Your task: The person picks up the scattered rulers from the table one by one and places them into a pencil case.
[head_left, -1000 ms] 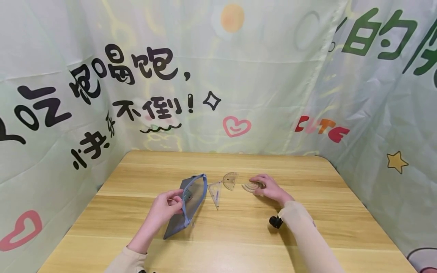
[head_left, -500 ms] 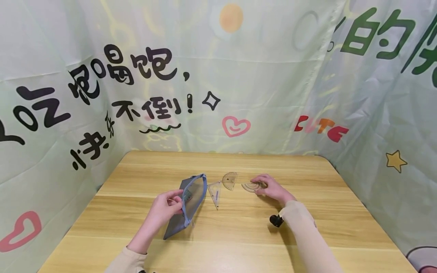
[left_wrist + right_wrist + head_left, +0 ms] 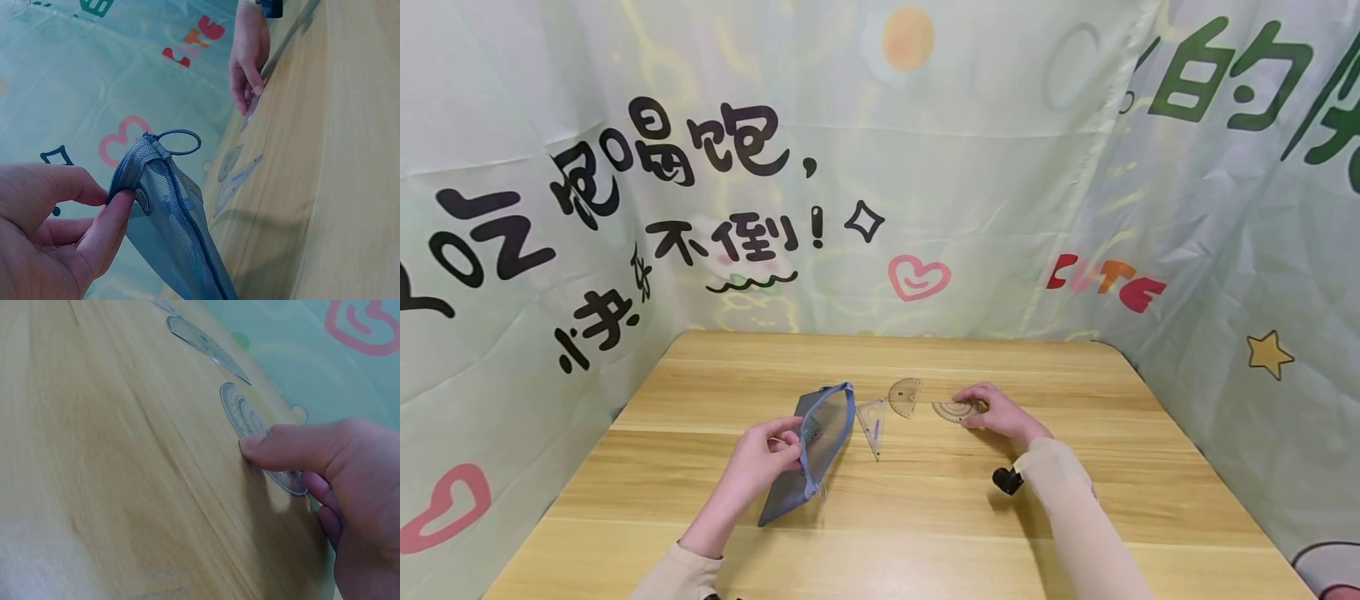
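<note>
My left hand (image 3: 765, 452) pinches the rim of a grey-blue zippered mesh pouch (image 3: 786, 496), whose mouth gapes toward the right. A small printed label shows near the pinch in the left wrist view. Over on the right, my right hand (image 3: 996, 414) pinches a clear protractor (image 3: 240, 412) between thumb and fingers, low at the tabletop. Whether that protractor touches the wood I cannot tell. A second clear protractor (image 3: 906, 398) lies flat to its left. Beside the pouch rests a clear set square (image 3: 873, 427). The lower part of the left fingers is hidden by the pouch.
Light wooden tabletop (image 3: 910, 533) extends around both hands. Printed cloth walls (image 3: 985, 200) rise behind the table and along its sides. A black wrist camera (image 3: 1007, 481) juts out below my right sleeve.
My right fingers have shifted very slightly to the right along the protractor. The left hand, the pouch and the other pieces look unmoved.
</note>
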Action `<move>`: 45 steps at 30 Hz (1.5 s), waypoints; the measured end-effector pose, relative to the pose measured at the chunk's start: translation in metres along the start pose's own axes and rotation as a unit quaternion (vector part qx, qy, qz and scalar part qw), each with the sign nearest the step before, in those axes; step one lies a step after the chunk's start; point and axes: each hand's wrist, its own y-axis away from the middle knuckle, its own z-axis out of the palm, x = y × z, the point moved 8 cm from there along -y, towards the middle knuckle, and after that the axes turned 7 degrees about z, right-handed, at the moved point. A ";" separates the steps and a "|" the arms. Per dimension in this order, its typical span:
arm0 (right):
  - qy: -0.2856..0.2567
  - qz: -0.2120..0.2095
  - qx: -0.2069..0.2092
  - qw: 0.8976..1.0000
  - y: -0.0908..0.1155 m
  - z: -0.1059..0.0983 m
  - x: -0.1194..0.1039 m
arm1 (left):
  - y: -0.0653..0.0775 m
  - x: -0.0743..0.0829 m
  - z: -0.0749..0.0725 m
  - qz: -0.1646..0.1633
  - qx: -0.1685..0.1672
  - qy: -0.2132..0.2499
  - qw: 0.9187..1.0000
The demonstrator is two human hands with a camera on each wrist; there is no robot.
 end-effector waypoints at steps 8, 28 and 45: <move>-0.012 -0.011 -0.002 1.000 0.000 -0.001 -0.003 | -0.001 0.000 0.000 -0.001 0.000 0.006 1.000; -0.009 -0.006 -0.039 0.999 0.004 0.000 -0.004 | -0.001 -0.001 0.002 -0.003 0.002 0.014 1.000; -0.002 0.008 -0.047 0.999 0.003 0.000 -0.001 | -0.001 -0.002 0.002 -0.002 0.000 0.018 1.000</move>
